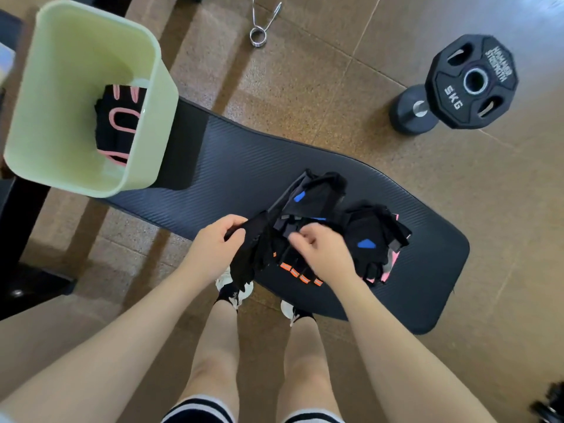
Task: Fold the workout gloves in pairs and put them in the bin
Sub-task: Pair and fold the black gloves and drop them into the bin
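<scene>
A pale green bin [61, 71] stands at the upper left and holds a black glove pair with pink trim [119, 120]. On the black exercise mat [213, 166] lies a heap of black gloves. My left hand [218, 239] grips a black glove [256, 248] by its cuff end and lifts it off the mat. My right hand [320, 248] pinches the black glove with orange tabs [300, 274] beneath it. Gloves with blue patches [311, 193] lie behind and to the right, one over a pink-trimmed glove [390, 261].
A 5 kg weight plate [471, 82] leans on a dumbbell [412, 111] at the upper right. A metal barbell clip [259, 29] lies on the floor at the top. Dark furniture stands at the left edge. My legs and shoes are below the mat's near edge.
</scene>
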Action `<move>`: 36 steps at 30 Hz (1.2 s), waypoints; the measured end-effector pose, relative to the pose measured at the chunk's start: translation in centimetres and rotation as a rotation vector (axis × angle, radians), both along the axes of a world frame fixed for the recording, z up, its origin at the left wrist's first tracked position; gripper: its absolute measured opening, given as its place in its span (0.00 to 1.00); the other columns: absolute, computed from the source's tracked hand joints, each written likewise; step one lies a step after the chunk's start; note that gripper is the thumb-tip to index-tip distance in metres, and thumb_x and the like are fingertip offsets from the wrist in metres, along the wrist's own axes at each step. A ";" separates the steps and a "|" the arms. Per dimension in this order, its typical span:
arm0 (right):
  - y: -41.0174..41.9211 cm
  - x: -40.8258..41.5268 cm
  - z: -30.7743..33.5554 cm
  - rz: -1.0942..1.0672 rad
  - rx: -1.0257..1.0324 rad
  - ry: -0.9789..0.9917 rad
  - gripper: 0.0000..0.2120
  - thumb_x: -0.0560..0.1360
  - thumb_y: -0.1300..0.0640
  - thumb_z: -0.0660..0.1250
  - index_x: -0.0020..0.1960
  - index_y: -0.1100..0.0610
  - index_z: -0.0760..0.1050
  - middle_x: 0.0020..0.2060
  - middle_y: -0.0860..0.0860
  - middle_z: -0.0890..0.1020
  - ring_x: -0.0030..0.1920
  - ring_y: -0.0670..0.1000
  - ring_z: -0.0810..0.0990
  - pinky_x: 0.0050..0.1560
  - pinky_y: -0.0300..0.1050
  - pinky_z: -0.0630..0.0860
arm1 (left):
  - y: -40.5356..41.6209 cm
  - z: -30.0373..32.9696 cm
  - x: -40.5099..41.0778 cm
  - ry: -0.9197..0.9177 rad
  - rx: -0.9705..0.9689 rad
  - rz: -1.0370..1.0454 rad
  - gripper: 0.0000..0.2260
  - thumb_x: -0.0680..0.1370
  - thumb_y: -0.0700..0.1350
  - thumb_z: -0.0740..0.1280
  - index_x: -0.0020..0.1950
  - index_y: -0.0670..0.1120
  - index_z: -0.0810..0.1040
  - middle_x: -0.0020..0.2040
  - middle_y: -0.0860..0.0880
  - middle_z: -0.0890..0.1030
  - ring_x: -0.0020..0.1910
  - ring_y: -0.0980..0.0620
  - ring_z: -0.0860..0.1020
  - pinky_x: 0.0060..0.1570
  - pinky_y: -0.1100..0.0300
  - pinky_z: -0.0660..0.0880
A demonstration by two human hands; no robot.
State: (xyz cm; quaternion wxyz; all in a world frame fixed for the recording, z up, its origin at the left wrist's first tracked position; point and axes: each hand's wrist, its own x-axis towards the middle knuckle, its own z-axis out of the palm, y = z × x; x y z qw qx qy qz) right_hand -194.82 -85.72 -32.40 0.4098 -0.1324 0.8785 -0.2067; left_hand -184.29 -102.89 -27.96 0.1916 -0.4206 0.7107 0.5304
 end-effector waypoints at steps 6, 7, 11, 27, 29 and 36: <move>-2.1 -5.1 -2.2 -0.706 -0.048 0.013 0.26 0.74 0.53 0.66 0.69 0.60 0.64 0.62 0.55 0.75 0.62 0.54 0.74 0.63 0.47 0.69 | -0.4 -1.1 0.0 0.034 -0.001 0.059 0.08 0.76 0.42 0.63 0.54 0.48 0.78 0.50 0.51 0.82 0.52 0.51 0.78 0.56 0.53 0.75; -2.6 -5.6 -2.4 -0.714 -0.052 0.037 0.23 0.74 0.54 0.66 0.66 0.60 0.68 0.55 0.53 0.78 0.57 0.52 0.76 0.58 0.44 0.70 | -0.6 -1.3 0.1 0.040 0.001 0.050 0.09 0.76 0.43 0.64 0.54 0.48 0.78 0.50 0.51 0.82 0.52 0.51 0.78 0.56 0.53 0.75; -5.3 -5.2 -0.2 -0.354 -0.190 0.281 0.10 0.73 0.58 0.66 0.54 0.58 0.74 0.41 0.48 0.77 0.42 0.48 0.74 0.45 0.41 0.68 | -1.5 -1.3 0.9 0.064 0.000 0.090 0.07 0.76 0.42 0.64 0.52 0.49 0.78 0.48 0.52 0.82 0.51 0.52 0.79 0.54 0.55 0.75; -3.9 -3.9 -3.1 0.172 -0.035 0.204 0.21 0.77 0.59 0.61 0.69 0.56 0.66 0.69 0.54 0.71 0.70 0.56 0.66 0.68 0.52 0.64 | -1.8 -2.8 2.0 0.255 -0.440 -0.445 0.11 0.73 0.45 0.59 0.46 0.46 0.80 0.65 0.47 0.74 0.54 0.46 0.76 0.52 0.49 0.74; -5.2 -4.0 -3.5 0.224 -0.006 0.208 0.24 0.78 0.56 0.61 0.72 0.55 0.61 0.70 0.54 0.69 0.70 0.57 0.64 0.67 0.53 0.63 | -1.9 -4.8 1.1 0.286 -0.622 -0.659 0.06 0.71 0.42 0.63 0.41 0.45 0.80 0.67 0.40 0.73 0.61 0.38 0.74 0.56 0.43 0.73; -7.7 -3.9 -4.9 0.225 0.050 0.201 0.14 0.77 0.50 0.62 0.60 0.54 0.74 0.56 0.54 0.79 0.60 0.59 0.72 0.58 0.53 0.66 | -1.2 -8.8 0.1 0.171 -0.647 -0.803 0.07 0.68 0.33 0.70 0.44 0.41 0.79 0.69 0.42 0.71 0.68 0.38 0.69 0.38 0.53 0.77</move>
